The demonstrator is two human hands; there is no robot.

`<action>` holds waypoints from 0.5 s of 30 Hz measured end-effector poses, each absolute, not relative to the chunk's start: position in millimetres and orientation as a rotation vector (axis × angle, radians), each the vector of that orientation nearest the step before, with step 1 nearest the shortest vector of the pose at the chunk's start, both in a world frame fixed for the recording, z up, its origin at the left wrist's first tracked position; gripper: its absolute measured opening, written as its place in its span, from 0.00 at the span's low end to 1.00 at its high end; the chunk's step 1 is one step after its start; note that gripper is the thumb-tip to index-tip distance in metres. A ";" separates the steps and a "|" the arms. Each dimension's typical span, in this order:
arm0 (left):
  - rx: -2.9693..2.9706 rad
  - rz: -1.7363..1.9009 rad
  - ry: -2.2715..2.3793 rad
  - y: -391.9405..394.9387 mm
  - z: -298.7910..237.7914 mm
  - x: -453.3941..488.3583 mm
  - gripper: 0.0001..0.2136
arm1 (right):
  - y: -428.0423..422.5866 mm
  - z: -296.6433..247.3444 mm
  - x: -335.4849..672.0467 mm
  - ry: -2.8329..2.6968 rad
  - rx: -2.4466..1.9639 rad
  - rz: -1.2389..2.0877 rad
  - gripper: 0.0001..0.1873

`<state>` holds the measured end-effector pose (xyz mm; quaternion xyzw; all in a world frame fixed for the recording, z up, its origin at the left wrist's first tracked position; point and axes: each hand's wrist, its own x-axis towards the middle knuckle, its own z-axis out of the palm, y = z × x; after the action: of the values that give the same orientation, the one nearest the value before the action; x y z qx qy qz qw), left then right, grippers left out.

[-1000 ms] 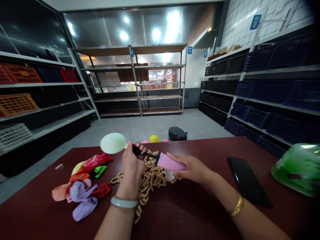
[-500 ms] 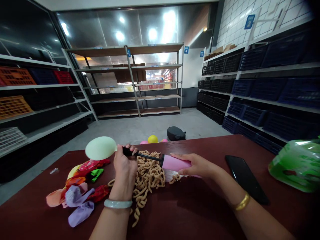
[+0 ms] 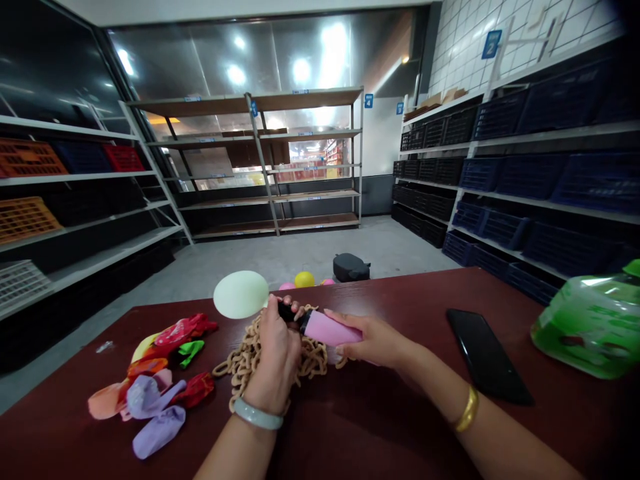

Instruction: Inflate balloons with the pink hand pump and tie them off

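A pale green, partly inflated balloon (image 3: 241, 294) sits at the black end of a hand balloon pump (image 3: 327, 328). My left hand (image 3: 280, 340) is closed around that black end and the balloon's neck. Around the pump's pink barrel, my right hand (image 3: 367, 337) is closed. The black rod between the two parts is mostly hidden now. Beneath my left hand lies a heap of tan, twisted strands (image 3: 245, 363), partly covered by it. Uninflated balloons (image 3: 155, 393) in red, orange, purple and green are spread to the left on the table.
On the dark red table (image 3: 380, 427), a black phone (image 3: 487, 353) and a green-filled clear container (image 3: 585, 327) lie to the right. Past the far edge are a yellow balloon (image 3: 305, 279) and a dark grey bag (image 3: 351, 267) on the floor. Shelves with crates (image 3: 505, 230) line the sides.
My left hand has moved right with the balloon, toward my right hand. The pump has shortened, its black rod sliding into the pink barrel. The balloon's size looks much the same.
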<state>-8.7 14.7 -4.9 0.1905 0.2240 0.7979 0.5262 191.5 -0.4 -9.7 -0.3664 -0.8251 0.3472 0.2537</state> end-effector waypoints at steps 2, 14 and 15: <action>0.457 1.911 0.553 17.0 -0.9 -19.2 0.09 | 0.2 -9.8 193.1 -2.214 -0.989 1.025 0.40; 0.412 2.028 0.519 25.5 22.3 -85.2 0.09 | 12.2 10.3 242.7 -2.341 -0.964 1.191 0.36; 0.415 2.032 0.508 24.7 21.3 -81.3 0.08 | 13.1 10.9 244.5 -2.341 -0.957 1.209 0.37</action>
<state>-81.3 24.7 21.3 0.1702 0.2086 0.8336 0.4824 244.5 13.1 10.9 -0.3367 -0.8231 0.4251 0.1684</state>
